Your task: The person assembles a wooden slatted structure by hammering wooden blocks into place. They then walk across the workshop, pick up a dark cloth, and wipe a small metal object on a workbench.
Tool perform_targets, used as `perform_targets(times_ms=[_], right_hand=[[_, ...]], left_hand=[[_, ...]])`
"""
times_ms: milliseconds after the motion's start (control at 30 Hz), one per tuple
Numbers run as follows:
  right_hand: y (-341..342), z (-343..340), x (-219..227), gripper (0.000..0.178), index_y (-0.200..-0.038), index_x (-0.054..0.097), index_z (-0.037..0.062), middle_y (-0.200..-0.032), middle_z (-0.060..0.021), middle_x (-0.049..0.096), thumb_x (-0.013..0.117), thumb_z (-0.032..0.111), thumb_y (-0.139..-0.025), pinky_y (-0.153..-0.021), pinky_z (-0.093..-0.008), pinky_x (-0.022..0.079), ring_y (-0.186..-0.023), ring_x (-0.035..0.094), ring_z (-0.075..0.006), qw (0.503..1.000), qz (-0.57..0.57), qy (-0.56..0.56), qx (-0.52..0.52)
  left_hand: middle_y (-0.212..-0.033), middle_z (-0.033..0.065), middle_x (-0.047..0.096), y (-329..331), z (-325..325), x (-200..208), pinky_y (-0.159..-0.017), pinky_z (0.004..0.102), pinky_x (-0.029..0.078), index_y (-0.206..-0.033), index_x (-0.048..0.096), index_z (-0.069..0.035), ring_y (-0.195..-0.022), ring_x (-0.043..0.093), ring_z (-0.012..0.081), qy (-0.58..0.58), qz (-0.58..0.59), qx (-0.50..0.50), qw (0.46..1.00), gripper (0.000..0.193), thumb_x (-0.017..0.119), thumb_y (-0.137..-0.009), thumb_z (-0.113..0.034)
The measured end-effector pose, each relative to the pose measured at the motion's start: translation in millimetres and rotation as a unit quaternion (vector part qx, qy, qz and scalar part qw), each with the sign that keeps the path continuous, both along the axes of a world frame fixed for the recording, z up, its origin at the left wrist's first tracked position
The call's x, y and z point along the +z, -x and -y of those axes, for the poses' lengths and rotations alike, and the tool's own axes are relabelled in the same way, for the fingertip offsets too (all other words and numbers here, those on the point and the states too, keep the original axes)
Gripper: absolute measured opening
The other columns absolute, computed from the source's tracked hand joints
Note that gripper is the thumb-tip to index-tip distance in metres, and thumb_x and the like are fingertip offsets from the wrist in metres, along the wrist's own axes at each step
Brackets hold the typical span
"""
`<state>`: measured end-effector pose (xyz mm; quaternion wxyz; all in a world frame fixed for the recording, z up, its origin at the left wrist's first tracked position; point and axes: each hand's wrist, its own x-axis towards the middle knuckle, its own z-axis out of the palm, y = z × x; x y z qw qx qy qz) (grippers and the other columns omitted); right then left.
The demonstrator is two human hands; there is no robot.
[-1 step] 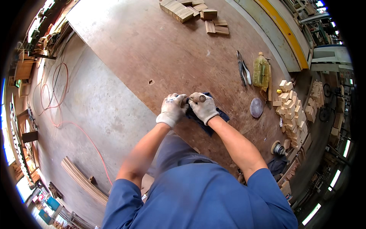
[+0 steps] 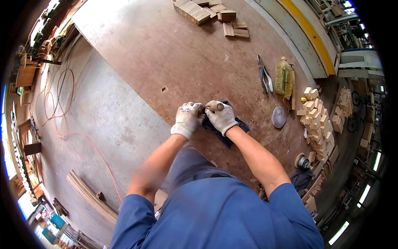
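Both my hands wear whitish work gloves and are close together near the front edge of the brown worktable [image 2: 137, 66]. My right hand [image 2: 222, 117] is closed around a round-ended brown handle [image 2: 216, 107] that looks wooden; the rest of that item is hidden by the gloves. Just to its left, my left hand [image 2: 187, 120] has its fingers curled in beside a small dark part, and what it grips is hidden. A dark blue cloth [image 2: 240, 124] lies crumpled under and beside my right hand.
Right of my hands lie pliers [image 2: 263, 74], a bottle of yellowish liquid [image 2: 284, 76] and an oval greyish disc [image 2: 278, 117]. Small wooden blocks [image 2: 317, 120] are heaped at the right edge. Wood pieces [image 2: 192, 11] lie at the far side. A reddish hose [image 2: 99, 153] trails at left.
My left hand has shifted very slightly, its fingers rolling a little. My right hand and the things around look unmoved.
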<state>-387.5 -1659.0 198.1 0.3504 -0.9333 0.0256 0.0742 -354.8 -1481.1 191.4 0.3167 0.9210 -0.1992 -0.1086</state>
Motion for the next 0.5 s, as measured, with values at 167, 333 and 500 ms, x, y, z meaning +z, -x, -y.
perform_targets(times_ms=[167, 333, 500], right_hand=[[-0.4, 0.2, -1.8, 0.015, -0.101, 0.07, 0.0115, -0.098, -0.0146, 0.074, 0.071, 0.023, -0.091, -0.083, -0.0479, 0.056, -0.094, 0.072, -0.0368, 1.0, -0.002, 0.005, -0.008], [-0.6, 1.0, -1.4, 0.016, -0.103, 0.071, 0.0121, -0.1, -0.0143, 0.075, 0.071, 0.024, -0.092, -0.084, -0.0481, 0.057, -0.095, 0.072, -0.0369, 1.0, 0.0, -0.006, -0.012], [-2.3, 0.1, 1.1, 0.015, -0.102, 0.07, 0.0122, -0.098, -0.014, 0.075, 0.068, 0.025, -0.094, -0.083, -0.049, 0.057, -0.094, 0.072, -0.0367, 1.0, -0.012, 0.028, -0.006]], left_hand=[[-0.114, 0.0155, 0.069, 33.4, -0.7, 14.1, -0.096, 0.0498, 0.052, -0.124, 0.064, -0.012, -0.109, 0.066, 0.0373, -0.091, -0.065, -0.003, 0.994, 0.052, 0.086, -0.079, -0.029], [-0.119, 0.0182, 0.067, 32.0, -7.0, 28.5, -0.097, 0.0485, 0.054, -0.131, 0.062, -0.012, -0.112, 0.067, 0.0384, -0.057, -0.116, 0.003, 0.992, 0.059, 0.085, -0.08, -0.028], [-0.101, 0.0147, 0.072, -18.3, 2.8, 14.2, -0.086, 0.0444, 0.058, -0.12, 0.077, -0.015, -0.094, 0.071, 0.0355, 0.123, 0.031, -0.013, 0.992, 0.032, 0.071, -0.089, -0.01]])
